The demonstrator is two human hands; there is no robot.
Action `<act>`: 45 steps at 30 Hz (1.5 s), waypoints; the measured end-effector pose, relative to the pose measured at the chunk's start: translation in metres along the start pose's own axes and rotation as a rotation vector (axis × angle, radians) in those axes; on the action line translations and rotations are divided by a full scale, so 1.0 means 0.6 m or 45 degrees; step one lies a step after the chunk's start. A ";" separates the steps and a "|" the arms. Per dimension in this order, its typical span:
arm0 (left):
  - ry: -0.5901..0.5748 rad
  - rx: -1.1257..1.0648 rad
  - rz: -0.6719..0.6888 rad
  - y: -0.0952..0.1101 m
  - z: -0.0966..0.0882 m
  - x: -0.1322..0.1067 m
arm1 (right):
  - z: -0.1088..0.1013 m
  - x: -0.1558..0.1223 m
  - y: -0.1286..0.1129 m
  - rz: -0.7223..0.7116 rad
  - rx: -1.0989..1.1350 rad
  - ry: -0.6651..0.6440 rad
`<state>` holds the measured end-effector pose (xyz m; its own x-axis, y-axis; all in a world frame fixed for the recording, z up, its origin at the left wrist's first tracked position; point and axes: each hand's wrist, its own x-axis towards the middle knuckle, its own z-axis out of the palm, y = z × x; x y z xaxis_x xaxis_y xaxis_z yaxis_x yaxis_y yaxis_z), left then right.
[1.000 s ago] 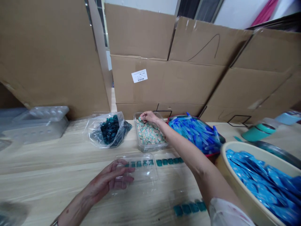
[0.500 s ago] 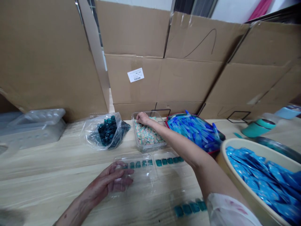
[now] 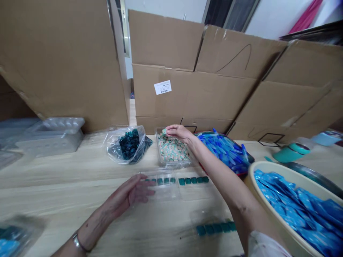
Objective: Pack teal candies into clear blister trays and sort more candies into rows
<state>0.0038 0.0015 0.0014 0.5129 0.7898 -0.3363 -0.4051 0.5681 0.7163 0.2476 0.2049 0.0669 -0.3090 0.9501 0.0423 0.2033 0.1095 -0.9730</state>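
My left hand (image 3: 132, 193) lies flat with fingers spread on a clear plastic tray (image 3: 166, 187) that carries a row of small teal squares (image 3: 175, 181). My right hand (image 3: 179, 132) reaches over a clear box of pale green and pink sachets (image 3: 173, 151), its fingertips pinched on one small sachet just above the pile. A second clear tray with teal squares (image 3: 213, 227) lies nearer to me.
A plastic bag of dark teal pieces (image 3: 128, 144) sits left of the sachet box. A red tray of blue packets (image 3: 227, 151) and a cream basin of blue packets (image 3: 292, 208) stand to the right. Cardboard boxes (image 3: 193, 92) wall the back. Stacked clear trays (image 3: 50, 137) sit far left.
My right hand has lifted a little from the far left corner of the sachet box with a sachet pinched. My left hand has stayed on the clear tray. The camera shifted slightly.
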 end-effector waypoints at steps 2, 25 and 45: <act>-0.051 -0.071 0.004 0.001 0.001 0.001 | 0.011 -0.056 -0.017 0.069 0.273 -0.078; -0.319 -0.096 0.152 -0.021 0.003 -0.003 | 0.225 -0.279 -0.050 -0.444 -0.990 -0.607; -0.346 -0.161 0.106 -0.009 0.005 -0.009 | 0.213 -0.297 -0.051 -0.673 -1.145 -0.410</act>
<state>0.0056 -0.0067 0.0015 0.6507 0.7538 -0.0918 -0.5366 0.5420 0.6468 0.1778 -0.0049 0.0603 -0.7591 0.6136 0.2172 0.5376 0.7792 -0.3223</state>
